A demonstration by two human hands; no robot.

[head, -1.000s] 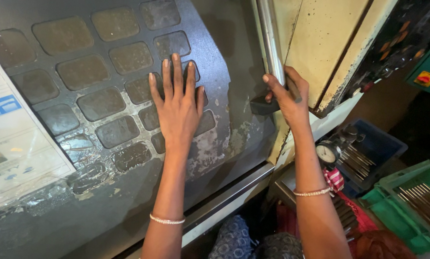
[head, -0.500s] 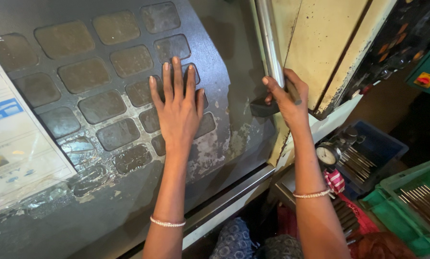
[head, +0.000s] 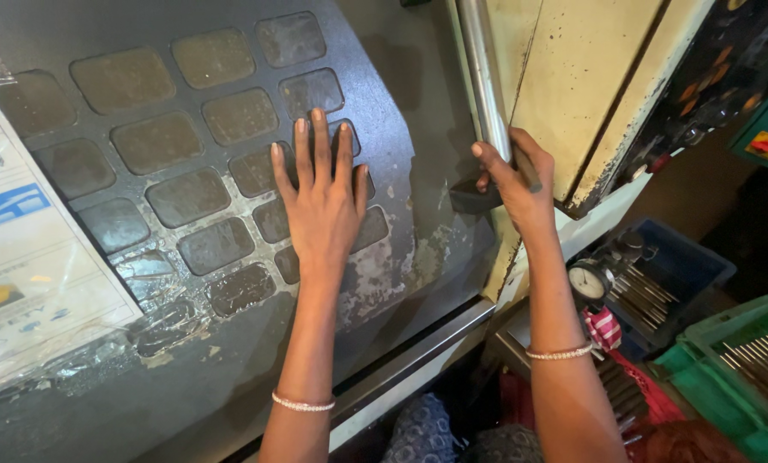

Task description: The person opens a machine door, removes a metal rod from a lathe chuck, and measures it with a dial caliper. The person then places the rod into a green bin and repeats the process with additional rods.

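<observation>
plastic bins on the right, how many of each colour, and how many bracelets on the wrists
blue bin: 1
green bin: 1
bracelets: 2, one on the left wrist and one on the right wrist
total: 4

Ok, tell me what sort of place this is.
Most likely a machine shop or factory floor. The left hand lies flat on a grimy machine door, a dial gauge stands nearby, and a green crate holds metal rods.
</observation>
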